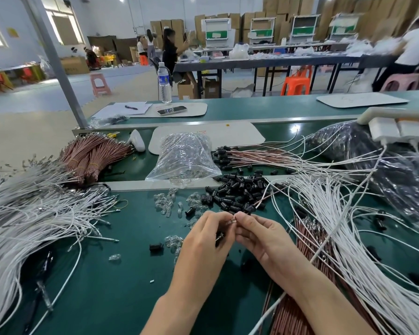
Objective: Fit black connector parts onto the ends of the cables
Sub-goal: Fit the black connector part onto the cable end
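My left hand (205,240) and my right hand (259,234) meet fingertip to fingertip over the green bench. Together they pinch a small clear part with a metal cable end (232,221). A black connector part (220,236) shows under my left palm. Just beyond the hands lies a pile of black connector parts (237,192). White cables (336,213) and reddish-brown cables (307,240) fan out on the right. Another heap of white cables (27,213) covers the left.
Clear small bulbs (165,204) lie scattered left of the black pile, behind them a plastic bag of bulbs (186,155). Bundled brown cables (92,153) sit at back left, a large dark plastic bag (385,160) at right. A water bottle (164,83) stands on the far bench.
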A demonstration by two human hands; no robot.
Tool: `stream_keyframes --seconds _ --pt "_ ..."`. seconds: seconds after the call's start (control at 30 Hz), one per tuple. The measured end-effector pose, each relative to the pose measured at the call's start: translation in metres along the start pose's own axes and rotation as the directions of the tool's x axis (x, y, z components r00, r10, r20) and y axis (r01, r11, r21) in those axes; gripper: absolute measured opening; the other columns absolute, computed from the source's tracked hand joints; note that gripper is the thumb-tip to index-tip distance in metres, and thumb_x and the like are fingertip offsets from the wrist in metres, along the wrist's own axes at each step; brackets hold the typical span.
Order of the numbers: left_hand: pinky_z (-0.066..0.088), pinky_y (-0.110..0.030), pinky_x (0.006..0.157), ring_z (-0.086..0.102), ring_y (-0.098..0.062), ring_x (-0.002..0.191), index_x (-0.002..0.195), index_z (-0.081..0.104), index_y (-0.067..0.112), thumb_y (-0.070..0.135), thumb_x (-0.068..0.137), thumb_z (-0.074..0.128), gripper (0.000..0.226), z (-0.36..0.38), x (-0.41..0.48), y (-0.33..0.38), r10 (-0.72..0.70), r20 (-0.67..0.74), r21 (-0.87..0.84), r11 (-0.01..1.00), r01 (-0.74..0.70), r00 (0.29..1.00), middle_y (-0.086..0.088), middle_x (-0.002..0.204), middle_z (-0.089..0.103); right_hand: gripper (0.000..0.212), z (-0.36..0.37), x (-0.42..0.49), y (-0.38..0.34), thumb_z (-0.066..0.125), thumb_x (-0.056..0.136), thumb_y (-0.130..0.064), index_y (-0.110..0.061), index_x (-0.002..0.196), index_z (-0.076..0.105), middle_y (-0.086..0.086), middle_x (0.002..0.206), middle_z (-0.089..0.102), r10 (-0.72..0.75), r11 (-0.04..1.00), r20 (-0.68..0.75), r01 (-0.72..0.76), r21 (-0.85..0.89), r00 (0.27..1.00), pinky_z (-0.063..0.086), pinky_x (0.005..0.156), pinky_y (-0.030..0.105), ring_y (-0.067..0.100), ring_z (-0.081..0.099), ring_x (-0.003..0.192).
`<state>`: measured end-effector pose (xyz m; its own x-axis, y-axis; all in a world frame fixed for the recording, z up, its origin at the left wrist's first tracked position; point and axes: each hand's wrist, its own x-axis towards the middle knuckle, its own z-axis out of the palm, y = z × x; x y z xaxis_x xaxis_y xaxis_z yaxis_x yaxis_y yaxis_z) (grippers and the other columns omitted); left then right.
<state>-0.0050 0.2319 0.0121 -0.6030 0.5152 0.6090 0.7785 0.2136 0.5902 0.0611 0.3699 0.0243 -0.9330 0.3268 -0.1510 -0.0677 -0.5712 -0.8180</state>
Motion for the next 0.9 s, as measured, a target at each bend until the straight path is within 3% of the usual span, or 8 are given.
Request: stream_keyframes --seconds 0.23,0.43,0.53,0.9 --pt "0.049 -0.016 0.077 0.063 -0.004 0.091 0.110 0.063 0.028 0.031 0.099 0.059 0.012 -0.0019 0.0014 0.0016 -0.010 -0.010 -0.046 0.999 0.009 1.000 0.020 0.100 0.059 0.030 0.0024 -0.0013 -0.0005 0.084 0.068 -0.028 -0.007 0.089 0.081 0.012 0.085 0.073 0.008 1.000 0.013 -0.009 0.017 1.000 0.059 0.065 0.020 0.013 0.071 0.070" --pt "0.044 -0.009 0.077 0.062 -0.003 0.088 0.107 0.062 0.029 0.030 0.098 0.061 0.009 -0.0014 0.0023 0.0005 -0.035 -0.042 -0.048 0.998 0.033 0.999 0.020 0.098 0.059 0.030 0.0023 -0.0024 -0.0054 0.068 0.087 -0.036 -0.011 0.098 0.081 0.016 0.095 0.075 -0.038 0.996 -0.061 0.043 0.085 0.997 0.060 0.063 0.023 0.018 0.073 0.076" --pt "0.042 -0.006 0.077 0.061 -0.001 0.088 0.106 0.061 0.030 0.035 0.099 0.058 0.010 -0.0001 0.0017 0.0008 -0.044 -0.039 -0.043 0.998 0.042 0.998 0.021 0.097 0.059 0.027 -0.0003 -0.0018 -0.0063 0.067 0.086 -0.030 -0.011 0.098 0.081 0.012 0.089 0.075 -0.055 0.993 -0.101 0.065 0.097 0.993 0.059 0.061 0.022 0.015 0.073 0.073" --pt "0.045 -0.007 0.077 0.064 -0.001 0.089 0.105 0.059 0.043 0.038 0.097 0.058 0.009 0.0009 0.0018 0.0004 -0.084 -0.071 -0.117 0.990 0.075 0.994 0.020 0.094 0.064 0.029 -0.0019 -0.0023 -0.0075 0.072 0.082 -0.028 -0.013 0.106 0.080 0.006 0.090 0.075 -0.058 0.997 -0.018 0.059 0.059 0.998 0.060 0.065 0.023 0.014 0.072 0.072"
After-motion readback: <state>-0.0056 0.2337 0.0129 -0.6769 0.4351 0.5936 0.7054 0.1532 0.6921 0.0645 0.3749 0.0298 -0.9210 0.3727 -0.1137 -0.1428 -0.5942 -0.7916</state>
